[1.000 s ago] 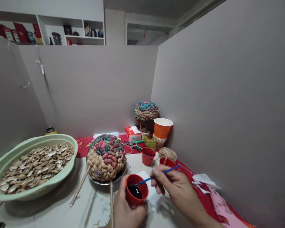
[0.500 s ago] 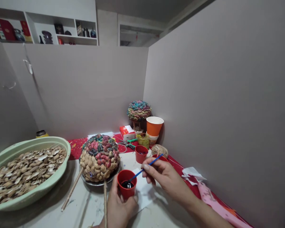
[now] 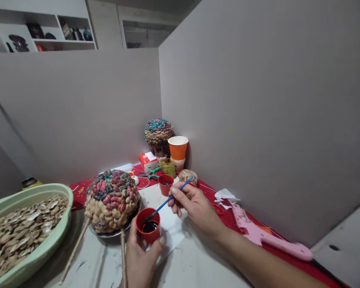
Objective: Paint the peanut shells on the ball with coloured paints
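My left hand is wrapped round a small red cup with dark liquid inside. Between the fingertips of my right hand is a blue paintbrush, slanting down so that its tip is inside the cup near the liquid. Left of the cup, a dome covered in peanut shells rests on a metal dish; its upper part is painted red, green and dark, while the lower shells are bare tan. Two twine-wrapped sticks extend from the dome, one passing in front of my left wrist.
A green basin of shells stands at the left. Behind my hands are another red cup, a twine ball, orange paper cups, pliers and a finished-looking coloured dome. A pink glue gun lies right, beside the grey partition.
The view has swung to the right, so things appear shifted left and more of the pink glue gun shows. Both hands keep their hold; the brush tip now sits toward the cup's far inner wall.
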{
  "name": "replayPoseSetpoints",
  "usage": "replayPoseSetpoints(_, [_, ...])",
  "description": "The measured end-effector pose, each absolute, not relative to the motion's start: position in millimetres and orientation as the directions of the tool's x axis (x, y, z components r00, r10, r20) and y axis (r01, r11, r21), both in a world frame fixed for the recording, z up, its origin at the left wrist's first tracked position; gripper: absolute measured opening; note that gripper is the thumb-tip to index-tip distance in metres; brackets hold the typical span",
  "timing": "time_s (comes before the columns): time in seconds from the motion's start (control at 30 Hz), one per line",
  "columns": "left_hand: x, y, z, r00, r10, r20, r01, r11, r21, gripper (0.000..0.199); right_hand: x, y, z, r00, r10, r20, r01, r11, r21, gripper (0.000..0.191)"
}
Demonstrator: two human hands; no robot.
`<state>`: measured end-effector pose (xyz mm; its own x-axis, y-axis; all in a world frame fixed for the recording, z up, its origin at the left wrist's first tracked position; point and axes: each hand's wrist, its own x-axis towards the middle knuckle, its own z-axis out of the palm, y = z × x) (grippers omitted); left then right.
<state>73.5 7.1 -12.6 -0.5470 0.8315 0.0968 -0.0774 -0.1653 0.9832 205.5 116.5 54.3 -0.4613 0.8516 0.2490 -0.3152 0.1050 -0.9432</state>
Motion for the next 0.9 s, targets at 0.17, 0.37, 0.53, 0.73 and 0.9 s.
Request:
replayPoseSetpoints(0.17, [71.0,8.4,-10.8,-0.517,0.852,0.088,-0.03,-0.121,0.992,0.058,206.2,120.6,54.0,-0.46,0.854,0.244,-0.312,0.101,-0.945,0.049])
replayPoseSetpoints(0.37, [70.3,9.8,-9.0,-0.57,0.818,0.07,0.004,-0.083,0.997,0.053,209.8,121.7,58.6,-0.455,0.849,0.267,-0.338,0.113,-0.934,0.05])
replayPoseSetpoints(0.53, [68.0,9.1,-9.4,-0.562,0.819,0.119,0.067,-0.098,0.993,0.056,206.6,121.0,56.9,-0.485,0.833,0.265,-0.378,0.074,-0.923,0.048])
replayPoseSetpoints(0.73, [68.8,8.4,-9.7,-0.585,0.803,0.114,0.049,-0.106,0.993,0.056,204.6,123.8,54.1,-0.464,0.849,0.252,-0.495,-0.012,-0.869,0.045])
replayPoseSetpoints(0.9, [70.2,6.3,-6.3,-0.595,0.793,0.131,0.093,-0.094,0.991,0.056,202.0,116.9,54.1,-0.498,0.813,0.301,-0.501,0.013,-0.865,0.04])
